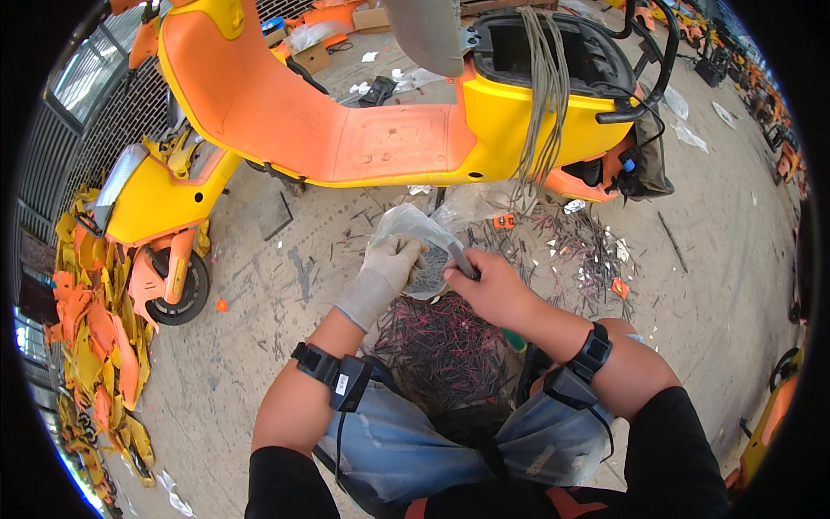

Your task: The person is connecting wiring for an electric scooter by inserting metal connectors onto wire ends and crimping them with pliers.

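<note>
My left hand, in a pale knit work glove, grips the edge of a clear plastic bag in front of me. Thin greyish pieces show inside the bag's lower part; what they are exactly I cannot tell. My bare right hand holds a short, flat grey strip between thumb and fingers, its far end against the bag's right edge. Beneath both hands, a heap of dark and reddish thin scraps lies on the floor between my knees.
An orange and yellow scooter body stands across the front, with a bundle of grey cords draped over its rear. Yellow and orange panels are piled at left beside a front wheel. A green-handled object lies near my right knee.
</note>
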